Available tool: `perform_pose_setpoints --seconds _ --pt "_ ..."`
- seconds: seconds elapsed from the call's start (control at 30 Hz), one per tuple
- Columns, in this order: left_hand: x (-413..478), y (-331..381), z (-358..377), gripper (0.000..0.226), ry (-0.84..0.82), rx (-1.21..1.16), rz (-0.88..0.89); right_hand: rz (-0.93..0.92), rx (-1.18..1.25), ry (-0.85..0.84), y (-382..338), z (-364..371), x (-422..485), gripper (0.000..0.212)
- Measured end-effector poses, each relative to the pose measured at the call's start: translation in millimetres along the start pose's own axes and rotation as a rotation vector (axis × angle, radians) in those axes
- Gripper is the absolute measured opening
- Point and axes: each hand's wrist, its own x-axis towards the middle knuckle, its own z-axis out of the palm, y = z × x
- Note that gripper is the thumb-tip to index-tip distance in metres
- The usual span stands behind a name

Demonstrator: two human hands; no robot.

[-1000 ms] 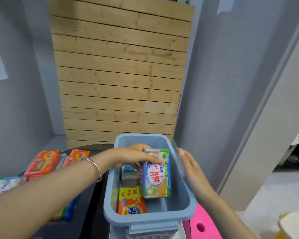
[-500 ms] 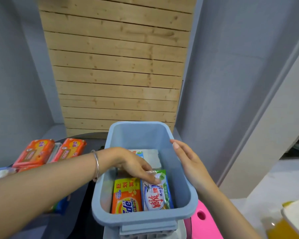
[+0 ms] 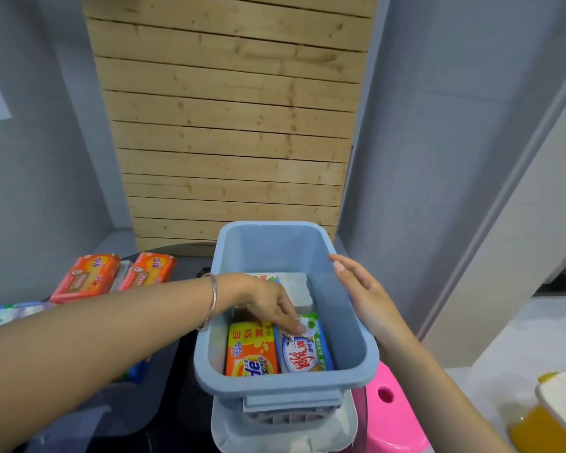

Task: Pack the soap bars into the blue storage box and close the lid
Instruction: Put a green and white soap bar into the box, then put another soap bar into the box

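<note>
The blue storage box (image 3: 285,385) stands open in front of me. Inside it lie an orange soap bar (image 3: 250,351) and, to its right, a white, blue and green soap bar (image 3: 306,354). Behind them lies a pale wrapped bar (image 3: 296,287). My left hand (image 3: 268,305) reaches into the box, its fingertips pinched on the far end of the white and blue bar. My right hand (image 3: 363,292) lies flat along the box's right rim, fingers stretched out. Two orange soap bars (image 3: 85,277) (image 3: 149,268) lie on the dark table at the left.
A pale blue lid (image 3: 285,433) lies under the box's near end. Blue and white packs (image 3: 10,313) sit at the far left edge. A pink stool (image 3: 392,410) stands to the right of the box, and a yellow container with a white lid (image 3: 549,416) at the bottom right.
My left hand carried the white and blue bar down from upright to flat beside the orange bar. It has stayed on the bar since. My right hand kept to the rim.
</note>
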Motion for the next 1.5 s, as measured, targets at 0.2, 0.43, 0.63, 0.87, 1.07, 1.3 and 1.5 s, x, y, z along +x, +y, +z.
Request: perform_pose_setpoints --seconds 0.2,0.43,0.63,0.87,1.07,1.3,1.5 --pt "-43.7 -5.5 -12.2 0.035 0.313 -0.192 0.217 -0.008 0.006 0.045 -10.8 -3.6 -11.8 0.025" --pt "-134.1 -49.2 -14.3 0.030 0.606 -0.349 0.402 -0.236 -0.009 -0.010 -64.0 22.2 -37.1 0.025" --pt "-206.1 -140.9 -7.1 0.037 0.715 -0.449 0.243 -0.228 -0.008 -0.242 -85.4 100.6 -58.4 0.020" --pt "-233.6 -230.2 48.8 0.026 0.830 -0.581 0.067 -0.017 -0.021 -0.468 -59.2 210.3 -73.7 0.019" --pt "-241.1 -278.9 99.8 0.048 0.929 -0.715 -0.145 0.183 -0.129 -0.610 -7.8 281.5 -93.4 0.028" --pt "-232.9 -300.3 132.5 0.035 0.868 -0.891 -0.190 0.247 -0.179 -0.604 8.8 337.7 -107.2 0.040" --pt "-217.5 -290.7 134.6 0.030 1.079 -1.048 -0.137 0.323 -0.141 -0.587 3.8 353.8 -110.4 0.037"
